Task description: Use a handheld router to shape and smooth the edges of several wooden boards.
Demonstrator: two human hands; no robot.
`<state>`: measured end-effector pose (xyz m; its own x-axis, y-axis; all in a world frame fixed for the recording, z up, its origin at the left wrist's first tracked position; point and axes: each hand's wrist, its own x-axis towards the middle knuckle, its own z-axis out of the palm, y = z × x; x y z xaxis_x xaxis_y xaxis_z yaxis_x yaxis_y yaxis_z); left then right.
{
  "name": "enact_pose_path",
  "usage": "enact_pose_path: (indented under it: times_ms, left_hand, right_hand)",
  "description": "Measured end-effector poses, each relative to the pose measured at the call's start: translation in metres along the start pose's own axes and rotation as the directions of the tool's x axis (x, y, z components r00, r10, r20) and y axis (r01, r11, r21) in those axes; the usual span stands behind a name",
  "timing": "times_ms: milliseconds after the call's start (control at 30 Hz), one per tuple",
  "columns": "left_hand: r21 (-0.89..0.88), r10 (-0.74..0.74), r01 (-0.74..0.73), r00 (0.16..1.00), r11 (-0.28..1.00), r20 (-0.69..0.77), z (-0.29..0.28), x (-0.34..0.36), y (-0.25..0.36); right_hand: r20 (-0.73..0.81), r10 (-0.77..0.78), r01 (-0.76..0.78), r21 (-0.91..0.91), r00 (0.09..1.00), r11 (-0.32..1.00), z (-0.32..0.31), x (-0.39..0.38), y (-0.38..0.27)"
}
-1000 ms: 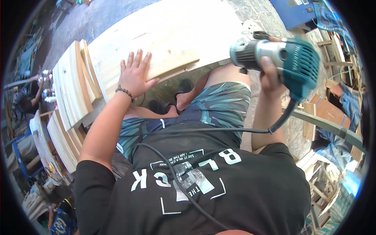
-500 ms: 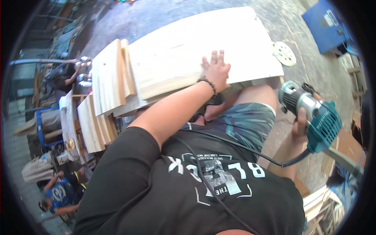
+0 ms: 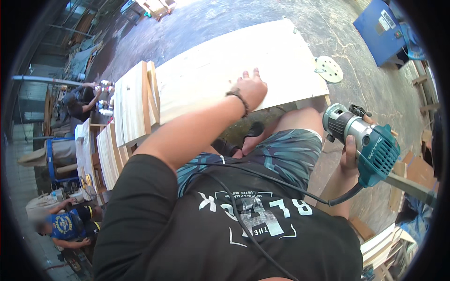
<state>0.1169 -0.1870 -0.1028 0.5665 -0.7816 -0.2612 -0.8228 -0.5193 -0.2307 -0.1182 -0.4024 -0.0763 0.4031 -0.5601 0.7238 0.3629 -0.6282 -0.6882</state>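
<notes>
My right hand (image 3: pixel 349 156) grips a teal and silver palm router (image 3: pixel 358 136) by its body, off to the right of the board, with the base end toward the board. Its black cord runs across my lap and shirt. A wide pale wooden board (image 3: pixel 225 65) lies in front of me. Over its near edge is my left hand (image 3: pixel 253 90), palm down, fingers partly stretched and partly curled, holding nothing. Whether the palm touches the wood I cannot tell. A round yellowish sanding disc with holes (image 3: pixel 330 69) sits at the board's right end.
Smaller wooden panels (image 3: pixel 131 100) stand at the board's left, with more panels (image 3: pixel 110 147) nearer me. A blue box (image 3: pixel 380 29) is on the floor at far right. Two people work at the left, one (image 3: pixel 70 225) in a blue shirt. Wood pieces (image 3: pixel 382 246) lie at lower right.
My left hand's fingers were spread flat on the board and are now more drawn in, the hand turned slightly. The view has shifted a little; the router stays in my right hand.
</notes>
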Motion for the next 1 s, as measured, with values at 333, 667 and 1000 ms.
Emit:
enact_pose_path:
  times_ms: [333,667,1000]
  left_hand:
    - [-0.287,-0.21,0.058,0.818,0.956,-0.536,-0.096,-0.048,-0.14]
    - [-0.909,-0.873,0.002,0.282,0.416,-0.399,-0.106,-0.182,-0.28]
    - [-0.78,-0.975,-0.614,-0.079,-0.119,0.21,0.007,-0.231,-0.201]
  right_hand:
    - [-0.002,-0.008,0.008,-0.056,1.0,0.998,0.005,0.006,-0.006]
    - [0.023,-0.063,0.061,0.062,0.998,0.996,0.012,0.008,-0.005]
    - [0.151,-0.121,0.12,0.013,0.981,0.993,0.007,0.015,-0.015]
